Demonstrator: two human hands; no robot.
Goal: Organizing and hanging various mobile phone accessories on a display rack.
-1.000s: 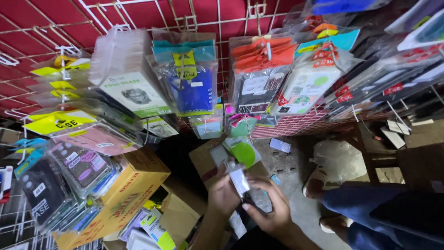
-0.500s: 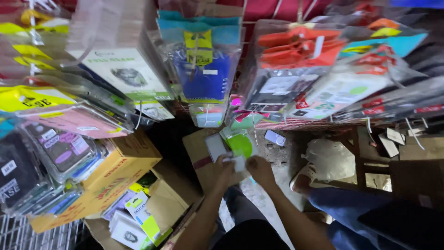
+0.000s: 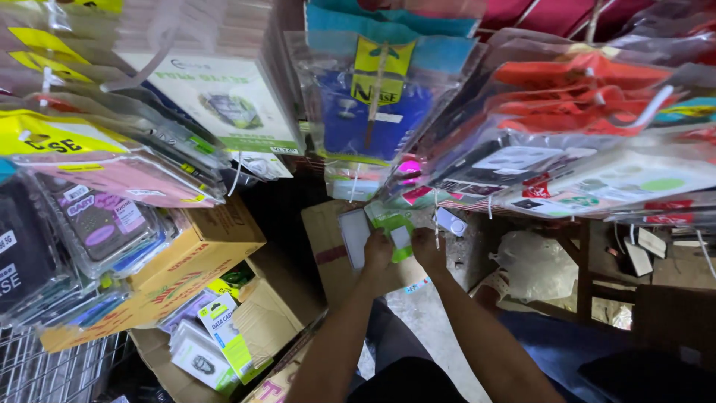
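Note:
Both my arms reach forward under racks of hanging packaged phone cases. My left hand (image 3: pixel 378 251) and my right hand (image 3: pixel 427 246) are close together, both gripping a small green and white packet (image 3: pixel 397 231). A pale flat packet (image 3: pixel 354 237) lies just left of my left hand on a brown cardboard box (image 3: pixel 325 246). A small white item (image 3: pixel 450 222) lies just right of my right hand. What sits under my fingers is hidden.
Hanging bags of phone cases fill the top: a blue one (image 3: pixel 373 119), red ones (image 3: pixel 582 93), pink ones (image 3: pixel 134 183). An orange carton (image 3: pixel 194 250) and an open box of packets (image 3: pixel 216 336) sit at the lower left. A crumpled white bag (image 3: pixel 533 265) lies right.
My view has moved closer and lower toward the boxes. My hands have reached farther forward and now hold the green packet together beneath the hanging bags.

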